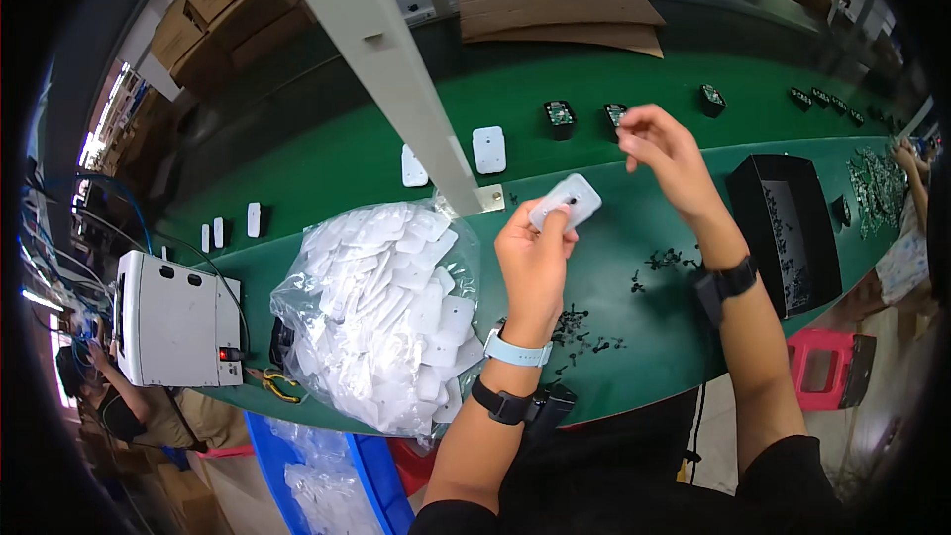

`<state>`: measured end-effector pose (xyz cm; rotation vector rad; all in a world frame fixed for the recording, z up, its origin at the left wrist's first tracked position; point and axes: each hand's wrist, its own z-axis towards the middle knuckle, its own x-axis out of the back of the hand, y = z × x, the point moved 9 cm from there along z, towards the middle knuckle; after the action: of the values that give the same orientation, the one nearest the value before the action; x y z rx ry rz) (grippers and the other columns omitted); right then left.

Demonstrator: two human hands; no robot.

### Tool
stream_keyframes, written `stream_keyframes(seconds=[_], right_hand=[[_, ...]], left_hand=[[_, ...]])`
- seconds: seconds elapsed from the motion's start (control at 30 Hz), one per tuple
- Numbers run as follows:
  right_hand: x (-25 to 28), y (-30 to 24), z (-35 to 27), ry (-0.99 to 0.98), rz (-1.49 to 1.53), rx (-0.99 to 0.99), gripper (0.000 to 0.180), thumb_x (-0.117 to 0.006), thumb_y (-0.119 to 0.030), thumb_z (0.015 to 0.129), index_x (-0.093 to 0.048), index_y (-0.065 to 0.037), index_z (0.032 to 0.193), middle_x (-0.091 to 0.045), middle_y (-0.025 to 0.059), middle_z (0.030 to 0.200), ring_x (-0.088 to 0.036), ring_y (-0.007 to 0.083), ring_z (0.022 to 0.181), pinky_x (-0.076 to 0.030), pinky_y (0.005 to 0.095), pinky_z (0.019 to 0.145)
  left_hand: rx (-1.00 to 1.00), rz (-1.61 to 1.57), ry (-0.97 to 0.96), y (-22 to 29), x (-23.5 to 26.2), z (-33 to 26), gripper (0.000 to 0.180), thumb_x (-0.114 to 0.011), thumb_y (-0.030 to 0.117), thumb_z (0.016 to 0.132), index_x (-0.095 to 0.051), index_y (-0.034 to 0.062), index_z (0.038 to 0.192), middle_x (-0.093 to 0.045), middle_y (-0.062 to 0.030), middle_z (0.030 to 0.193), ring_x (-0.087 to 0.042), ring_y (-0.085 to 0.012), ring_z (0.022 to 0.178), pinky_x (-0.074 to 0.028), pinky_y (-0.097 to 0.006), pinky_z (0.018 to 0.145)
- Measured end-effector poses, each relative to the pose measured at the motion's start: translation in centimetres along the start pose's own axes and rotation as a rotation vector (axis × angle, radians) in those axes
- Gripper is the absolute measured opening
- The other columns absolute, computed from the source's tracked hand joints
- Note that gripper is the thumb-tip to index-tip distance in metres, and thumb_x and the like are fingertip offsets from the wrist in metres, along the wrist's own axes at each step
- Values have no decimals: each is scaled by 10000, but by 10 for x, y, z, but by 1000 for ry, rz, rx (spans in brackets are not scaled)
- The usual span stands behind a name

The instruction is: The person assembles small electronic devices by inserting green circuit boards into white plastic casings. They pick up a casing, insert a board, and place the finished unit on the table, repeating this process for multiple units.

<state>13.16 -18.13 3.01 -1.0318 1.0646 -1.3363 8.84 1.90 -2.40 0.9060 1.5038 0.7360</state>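
Note:
My left hand (535, 263) grips a white plastic cover (580, 195), a flat rounded rectangle with a small black spot near its middle; the thumb lies across its face. To the right, my right hand (666, 154) is raised over the bench edge, fingers loosely bent and thumb apart, with nothing visible in it. Beyond its fingertips, partly hidden by them, stands a black housing (614, 116) with a green circuit board inside. Small black parts (575, 329) lie scattered on the green bench below my hands. A clear bag (381, 307) full of similar white covers sits left of my left hand.
More black housings (560, 117) and capped white units (488, 150) stand along the green conveyor. A grey post (386, 59) rises between bag and belt. At right is a black box (758, 238) holding small black parts; at left, a white machine (173, 322) and yellow-handled pliers (280, 386).

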Motion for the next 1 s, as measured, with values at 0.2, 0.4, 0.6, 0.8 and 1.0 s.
stream_keyframes(seconds=[0.2,0.4,0.6,0.8,1.0], right_hand=[[-81,18,61,-31,-1173,339,337,-762,-186,792,-682,-100,1108,-542,203,1219,-587,395,1059,-496,453,940],[-75,41,78,-110,-943,209,128,-662,-120,827,-676,-53,935,-615,181,964,-648,355,924,-524,425,827],[-43,-6,4,-300,-92,-64,253,-540,-97,805,-665,-13,1008,-653,53,969,-600,159,944,-471,301,842],[-37,9,-52,-318,198,-90,332,-592,-11,792,-575,-34,1122,-586,50,1095,-581,126,970,-466,258,848],[-24,18,-56,-244,319,-42,388,-670,93,802,-488,-47,1115,-529,53,1154,-600,99,948,-508,240,783]], left_hand=[[-122,-113,86,16,17,3,131,-611,110,964,-610,-14,1008,-642,-70,824,-571,-123,669,-443,-261,599],[-63,-284,7,5,12,12,147,-594,132,993,-583,-1,1054,-651,-83,934,-609,-145,760,-488,-288,671],[-42,-306,28,2,21,14,153,-584,130,998,-589,9,1091,-651,-80,993,-623,-152,835,-504,-303,740],[134,-435,-103,-11,-4,4,274,-512,210,1041,-573,-33,1152,-652,-157,1132,-660,-260,961,-533,-373,857],[63,-198,-166,-6,-20,-1,413,-467,226,1067,-542,-130,1264,-635,-227,1223,-652,-329,1123,-527,-421,996]])
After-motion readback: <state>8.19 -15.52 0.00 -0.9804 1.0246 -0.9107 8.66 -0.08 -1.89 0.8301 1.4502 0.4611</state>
